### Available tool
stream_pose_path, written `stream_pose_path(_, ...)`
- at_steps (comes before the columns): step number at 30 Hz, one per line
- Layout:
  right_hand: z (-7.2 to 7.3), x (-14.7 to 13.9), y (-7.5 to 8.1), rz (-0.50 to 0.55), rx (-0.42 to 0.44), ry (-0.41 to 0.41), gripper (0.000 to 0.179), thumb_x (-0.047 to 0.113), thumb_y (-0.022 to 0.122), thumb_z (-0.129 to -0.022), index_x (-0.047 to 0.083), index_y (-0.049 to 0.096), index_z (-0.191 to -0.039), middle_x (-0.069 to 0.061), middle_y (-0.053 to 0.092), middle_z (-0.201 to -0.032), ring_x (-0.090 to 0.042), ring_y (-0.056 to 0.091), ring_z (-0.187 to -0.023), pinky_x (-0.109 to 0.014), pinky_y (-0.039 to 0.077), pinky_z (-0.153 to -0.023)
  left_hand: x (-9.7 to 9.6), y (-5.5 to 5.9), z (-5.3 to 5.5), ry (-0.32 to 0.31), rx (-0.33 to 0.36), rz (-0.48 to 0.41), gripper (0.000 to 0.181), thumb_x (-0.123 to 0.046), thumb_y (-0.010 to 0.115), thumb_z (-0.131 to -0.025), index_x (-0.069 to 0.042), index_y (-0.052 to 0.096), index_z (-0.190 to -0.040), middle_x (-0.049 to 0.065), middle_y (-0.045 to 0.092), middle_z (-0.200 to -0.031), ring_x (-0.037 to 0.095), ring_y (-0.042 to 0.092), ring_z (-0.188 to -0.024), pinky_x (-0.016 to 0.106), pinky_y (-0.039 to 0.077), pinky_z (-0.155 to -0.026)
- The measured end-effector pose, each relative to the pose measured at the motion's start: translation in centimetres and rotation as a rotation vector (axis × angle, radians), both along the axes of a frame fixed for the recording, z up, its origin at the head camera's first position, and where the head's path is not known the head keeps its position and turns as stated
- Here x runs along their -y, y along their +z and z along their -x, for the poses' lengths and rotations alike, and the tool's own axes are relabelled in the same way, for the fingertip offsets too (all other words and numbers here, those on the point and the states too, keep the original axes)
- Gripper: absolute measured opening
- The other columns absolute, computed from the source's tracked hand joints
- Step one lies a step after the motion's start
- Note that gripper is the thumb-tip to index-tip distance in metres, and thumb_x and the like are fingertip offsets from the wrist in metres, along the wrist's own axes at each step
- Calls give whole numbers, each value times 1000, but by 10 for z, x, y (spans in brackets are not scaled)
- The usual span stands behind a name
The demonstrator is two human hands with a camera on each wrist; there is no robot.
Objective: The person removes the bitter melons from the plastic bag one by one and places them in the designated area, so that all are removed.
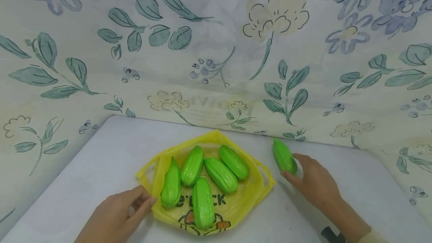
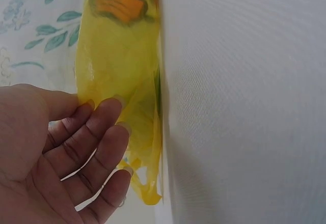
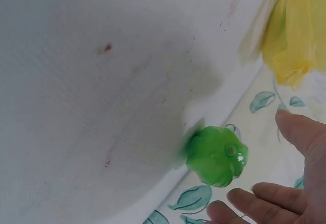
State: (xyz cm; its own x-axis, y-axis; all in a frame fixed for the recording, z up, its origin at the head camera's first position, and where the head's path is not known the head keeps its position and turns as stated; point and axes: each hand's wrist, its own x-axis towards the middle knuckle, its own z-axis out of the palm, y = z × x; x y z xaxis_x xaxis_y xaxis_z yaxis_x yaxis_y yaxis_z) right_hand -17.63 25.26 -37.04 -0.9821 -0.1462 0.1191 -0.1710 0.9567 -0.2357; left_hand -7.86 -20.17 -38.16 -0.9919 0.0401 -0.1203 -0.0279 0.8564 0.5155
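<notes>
A yellow plastic bag (image 1: 243, 209) lies spread on the table with its mouth open upward. Several glossy green toy gourds (image 1: 221, 175), ribbed and elongated, rest inside it. At the bag's left edge my left hand (image 1: 118, 213) pinches the plastic between thumb and fingertip; the left wrist view shows the other fingers (image 2: 97, 168) loosely bent beside the bag. One more green gourd (image 1: 284, 156) lies on the table right of the bag. Around its near end is my right hand (image 1: 315, 181); in the right wrist view the thumb and fingers are spread, with a gap between them and the gourd (image 3: 216, 155).
A white table (image 1: 111, 153) carries everything. Behind it and at the sides hangs pale cloth (image 1: 216, 104) printed with flowers and leaves. A small dark object (image 1: 332, 234) shows beside the right forearm at the near edge of the head view.
</notes>
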Motion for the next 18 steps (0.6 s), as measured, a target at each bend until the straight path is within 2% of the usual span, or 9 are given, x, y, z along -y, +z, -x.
stream_pose_path(6, -3, 0, 1, -12, -23, 16, 71, 44, 81, -91, -2, 58, -140, -25, 61, -139, -45, 58, -126, -61, 50, -99, 0, 1, -1, -4, -11, -2, 14, -31, 72, -101, -20, 66, -94, -16, 63, -76, 7, 52, -65, 27, 47, -61)
stream_pose_path(18, -6, 1, 3, -7, -44, 37, 67, 42, 80, -93, -1, 59, -139, -25, 61, -139, -45, 58, -127, -61, 49, -100, -3, 2, -1, -1, 20, -4, 15, -32, 72, -101, -18, 66, -97, -15, 63, -77, 7, 54, -67, 28, 49, -63)
